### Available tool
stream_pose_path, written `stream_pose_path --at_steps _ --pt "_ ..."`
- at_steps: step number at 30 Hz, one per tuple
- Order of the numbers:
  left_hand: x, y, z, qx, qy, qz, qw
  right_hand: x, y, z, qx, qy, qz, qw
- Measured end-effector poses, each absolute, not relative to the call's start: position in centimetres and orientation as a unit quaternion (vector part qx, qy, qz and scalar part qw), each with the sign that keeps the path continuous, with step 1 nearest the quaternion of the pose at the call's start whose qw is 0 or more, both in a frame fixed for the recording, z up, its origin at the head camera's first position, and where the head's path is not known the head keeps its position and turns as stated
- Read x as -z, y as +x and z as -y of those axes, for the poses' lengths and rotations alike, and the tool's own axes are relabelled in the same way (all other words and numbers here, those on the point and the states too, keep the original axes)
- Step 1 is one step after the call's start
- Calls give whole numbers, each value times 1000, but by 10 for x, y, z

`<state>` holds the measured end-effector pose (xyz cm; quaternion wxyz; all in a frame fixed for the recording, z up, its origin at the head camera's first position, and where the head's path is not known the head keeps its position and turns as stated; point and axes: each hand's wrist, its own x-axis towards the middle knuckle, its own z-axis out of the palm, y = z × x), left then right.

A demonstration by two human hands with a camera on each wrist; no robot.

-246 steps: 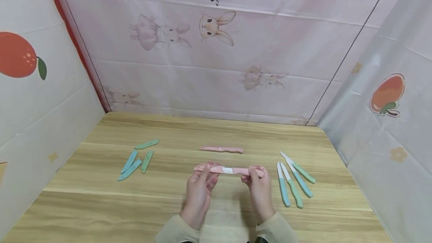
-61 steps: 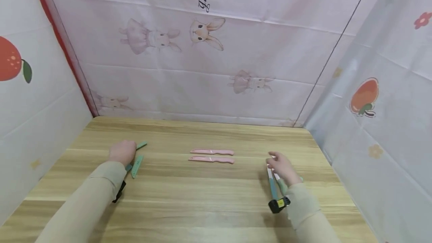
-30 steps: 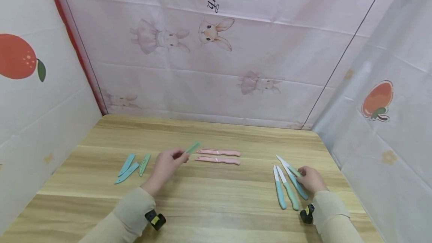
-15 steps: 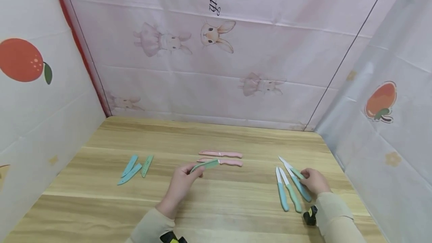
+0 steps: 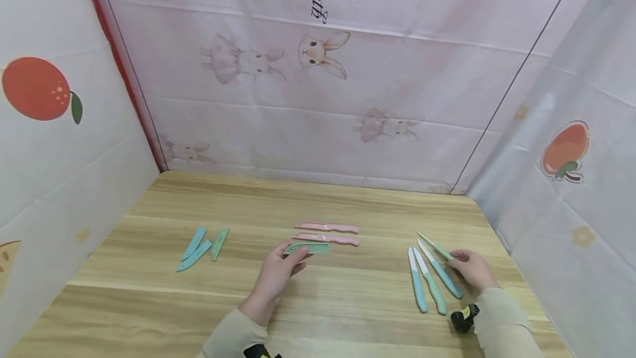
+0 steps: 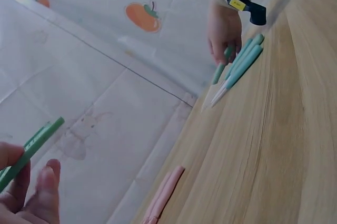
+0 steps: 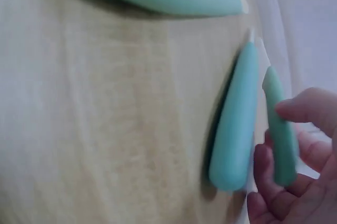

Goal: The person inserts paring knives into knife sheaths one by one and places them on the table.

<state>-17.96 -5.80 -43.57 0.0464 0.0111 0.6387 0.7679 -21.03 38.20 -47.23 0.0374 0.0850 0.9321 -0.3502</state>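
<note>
In the head view my left hand pinches a green knife sheath between thumb and fingers, its open end toward the right. It overlaps the nearer of two pink sheathed knives. My right hand holds a paring knife by its green handle, the white blade pointing away and to the left. Beside that hand lie two blue-handled knives and a green-handled knife, blades bare. In the left wrist view the held sheath is partly cut off by the frame edge.
On the left of the wooden table lie two blue sheaths, overlapping, and another green sheath. Printed cloth walls stand behind the table and along both sides. Each wrist carries a small black camera.
Both pink knives now lie sheathed at centre. My left hand has brought a green sheath from the left pile to the middle. My right hand has gripped and shifted a green-handled knife slightly right.
</note>
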Motion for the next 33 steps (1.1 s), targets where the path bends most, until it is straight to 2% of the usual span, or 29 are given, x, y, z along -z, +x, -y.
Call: stream_pose_path --at_steps 7,12,16,19,24,33 --pt "434 -179 59 -800 18 -594 85 471 -204 -386 488 175 -855 -30" --pt "434 -178 58 -812 17 -575 94 462 -202 -373 639 209 -730 -123" --pt "434 -179 55 -819 22 -566 88 453 -202 -353 763 198 -575 -220" --pt "435 -181 53 -824 20 -560 80 441 -201 -333 815 183 -483 -264" --pt "438 -183 52 -822 6 -565 71 423 -200 -295 828 198 -446 -275" --pt "440 -182 53 -809 -7 -584 74 424 -191 -226 805 198 -505 -240"
